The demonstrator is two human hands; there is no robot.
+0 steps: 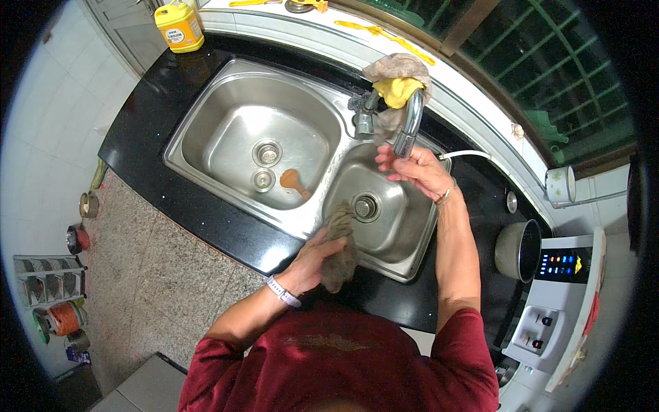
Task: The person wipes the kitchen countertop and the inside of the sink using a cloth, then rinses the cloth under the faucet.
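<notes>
My left hand [314,262] is closed on a grey-brown cloth [339,257] at the front edge of the sink, near the divider between the basins. The cloth hangs bunched, its upper end over the right basin [405,233]. Beneath the mouth of the metal faucet [412,117], my right hand [424,173] reaches with loosely bent, parted fingers and nothing visible in them. A yellow cloth [398,91] and a greyish rag [401,66] are draped over the faucet. In the left basin [226,130] lie a brown spoon-shaped piece [292,182] and a metal drain strainer [263,180].
Black countertop [147,130] surrounds the double sink. A yellow jug [178,27] stands at the far left corner. To the right are a metal pot [516,250] and a white appliance [549,302] with a lit panel. Yellow tools [384,38] lie along the windowsill.
</notes>
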